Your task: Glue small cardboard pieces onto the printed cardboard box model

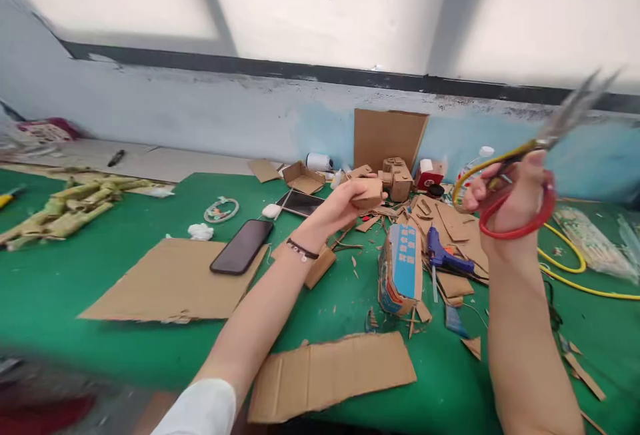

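While the left hand (345, 205) was stretched out over the green table (60, 288), its fingers were curled round a small cardboard piece (369, 192), held just above the litter of offcuts. The right hand (505, 198) was raised at the right, fingers through the red and yellow handles of a pair of scissors (545, 148); the blades pointed up and right and were blurred, possibly parted. A dark bracelet (302, 249) sat on the left wrist. Below the left forearm lay a black phone (242, 246) on a large cardboard sheet (170, 282). A printed carton (401, 275) stood between the arms, with a blue glue gun (443, 255) just to its right. A long cardboard strip (333, 372) lay at the near edge. A small cardboard model (396, 178) stood near the wall
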### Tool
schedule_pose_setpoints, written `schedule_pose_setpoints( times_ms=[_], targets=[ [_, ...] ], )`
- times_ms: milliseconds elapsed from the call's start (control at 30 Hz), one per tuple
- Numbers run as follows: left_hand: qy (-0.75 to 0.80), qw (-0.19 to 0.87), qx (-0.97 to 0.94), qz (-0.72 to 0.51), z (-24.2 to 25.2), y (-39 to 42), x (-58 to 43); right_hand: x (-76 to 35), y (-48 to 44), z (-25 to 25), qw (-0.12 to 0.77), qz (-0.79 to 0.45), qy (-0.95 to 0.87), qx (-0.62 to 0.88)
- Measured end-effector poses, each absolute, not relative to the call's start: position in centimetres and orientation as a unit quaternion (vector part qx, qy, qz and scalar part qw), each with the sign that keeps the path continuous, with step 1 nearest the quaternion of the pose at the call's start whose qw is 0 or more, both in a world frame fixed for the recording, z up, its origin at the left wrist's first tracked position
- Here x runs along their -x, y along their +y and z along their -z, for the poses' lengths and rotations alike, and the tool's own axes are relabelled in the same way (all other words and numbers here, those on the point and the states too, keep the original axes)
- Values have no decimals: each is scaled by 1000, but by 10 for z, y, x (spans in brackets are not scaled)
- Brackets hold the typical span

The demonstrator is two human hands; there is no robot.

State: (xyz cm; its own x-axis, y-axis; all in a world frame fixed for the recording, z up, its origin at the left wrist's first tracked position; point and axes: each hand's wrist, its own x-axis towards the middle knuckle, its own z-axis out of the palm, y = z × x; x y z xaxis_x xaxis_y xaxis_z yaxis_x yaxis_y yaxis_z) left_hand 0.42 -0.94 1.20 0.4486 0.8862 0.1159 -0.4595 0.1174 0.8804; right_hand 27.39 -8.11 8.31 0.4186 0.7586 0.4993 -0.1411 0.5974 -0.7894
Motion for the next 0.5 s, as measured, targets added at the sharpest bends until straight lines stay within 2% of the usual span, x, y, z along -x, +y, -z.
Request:
schedule_pose_setpoints(
  times_ms=[100, 233, 500],
  targets=[
    [170, 718, -443, -510, -24, -24, -10, -256, -84, -70, 677, -333, -536, 378],
    [141, 706, -479, -503, -35, -42, -19, -234, -93, -58, 595, -360, -591, 408],
    [146, 604, -575, -532, -39, -54, -27, -227, -97, -60, 556, -386, -610, 412]
  ],
)
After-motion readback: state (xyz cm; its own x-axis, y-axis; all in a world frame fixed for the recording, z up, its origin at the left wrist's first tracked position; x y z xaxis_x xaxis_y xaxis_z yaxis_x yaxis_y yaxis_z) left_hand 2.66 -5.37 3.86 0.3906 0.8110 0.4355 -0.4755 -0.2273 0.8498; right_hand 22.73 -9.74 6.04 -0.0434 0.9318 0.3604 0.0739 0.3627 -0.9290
